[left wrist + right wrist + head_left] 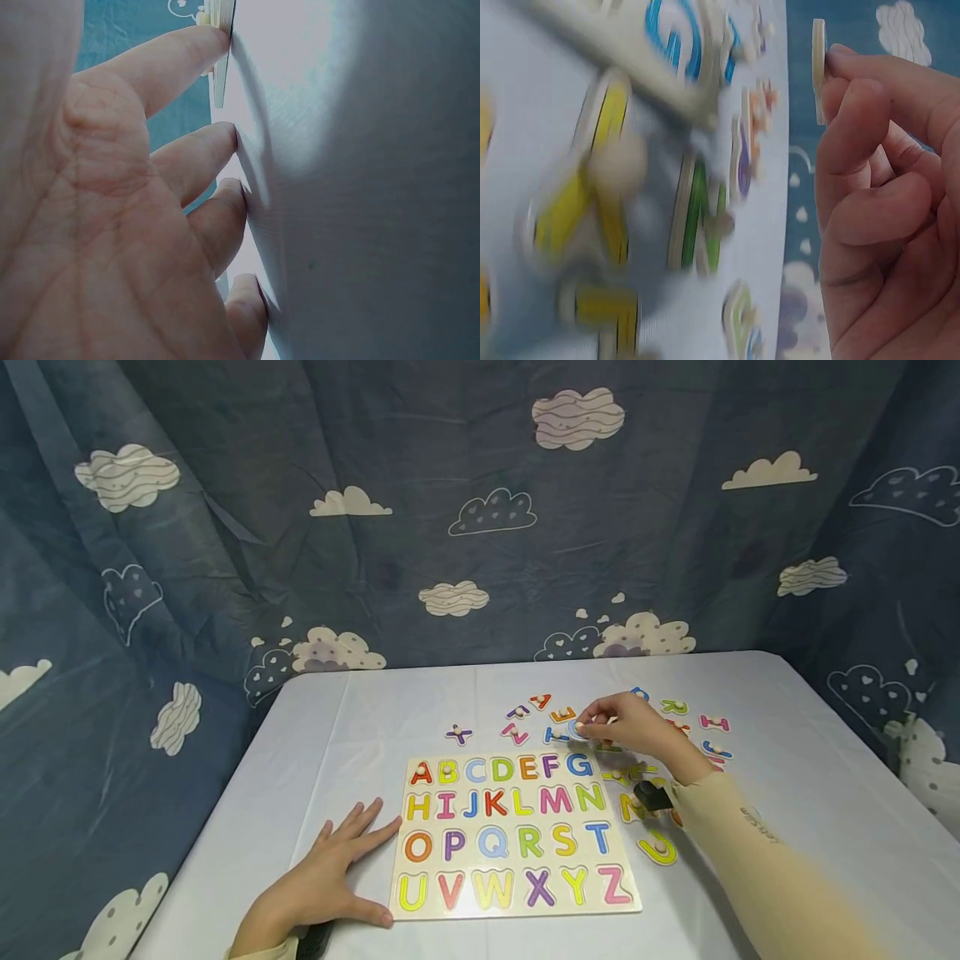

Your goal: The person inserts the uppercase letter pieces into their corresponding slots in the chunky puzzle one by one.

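Note:
A letter board lies flat; knobbed red A and green-yellow B pieces sit in its top left. My left hand rests spread at its left side, thumb and index fingertip at the edge. In the left wrist view, the fingers of my left hand reach the board edge and white cloth. My right hand pinches a small blue letter piece above the board's top right corner. In the right wrist view, my right hand holds this piece edge-on, its letter hidden.
Loose knobbed letters lie behind and right of the board, among them a purple X, pink Z, pink H and yellow U. Some are under my right arm. A dark cloud-patterned curtain hangs behind the white table.

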The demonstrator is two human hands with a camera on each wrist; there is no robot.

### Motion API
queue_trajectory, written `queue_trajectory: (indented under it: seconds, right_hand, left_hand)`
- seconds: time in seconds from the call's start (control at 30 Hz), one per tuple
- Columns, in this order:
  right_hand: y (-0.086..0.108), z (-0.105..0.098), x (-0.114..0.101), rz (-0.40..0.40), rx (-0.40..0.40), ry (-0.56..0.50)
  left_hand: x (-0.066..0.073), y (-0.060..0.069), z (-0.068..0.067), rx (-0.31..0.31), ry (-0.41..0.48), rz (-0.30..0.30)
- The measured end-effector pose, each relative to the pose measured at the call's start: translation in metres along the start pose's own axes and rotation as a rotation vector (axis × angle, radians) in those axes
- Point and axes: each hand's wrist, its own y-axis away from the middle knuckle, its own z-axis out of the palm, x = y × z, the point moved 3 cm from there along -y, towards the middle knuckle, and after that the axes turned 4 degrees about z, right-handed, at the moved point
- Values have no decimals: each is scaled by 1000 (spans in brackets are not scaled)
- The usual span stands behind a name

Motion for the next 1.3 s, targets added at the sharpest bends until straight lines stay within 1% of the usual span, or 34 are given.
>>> queue_trajectory:
  seconds: [0.07, 0.2, 0.37, 0.6, 0.67, 0.87, 1.07, 1.3]
  right_hand:
    - [-3, 7, -7, -11, -4, -20]
    - [-11, 22, -19, -25, -18, -43]
    - [-19, 44, -36, -19, -25, -19]
    - [-24, 75, -58, -24, -64, 0]
    - [-25, 84, -63, -10, -75, -21]
    - [-28, 109, -74, -11, -124, -65]
    - [-28, 126, -85, -19, -146, -66]
    - [-30, 132, -91, -17, -141, -45]
  left_hand:
    - [0, 0, 0, 5, -4, 11]
    - [0, 0, 0, 3, 0, 6]
    - [1, 0, -2, 3, -8, 12]
    - [2, 0, -3, 1, -10, 15]
    - [2, 0, -3, 0, -10, 14]
    - [3, 0, -3, 0, -10, 14]
    - [3, 1, -2, 0, -12, 15]
    - [3, 1, -2, -1, -8, 4]
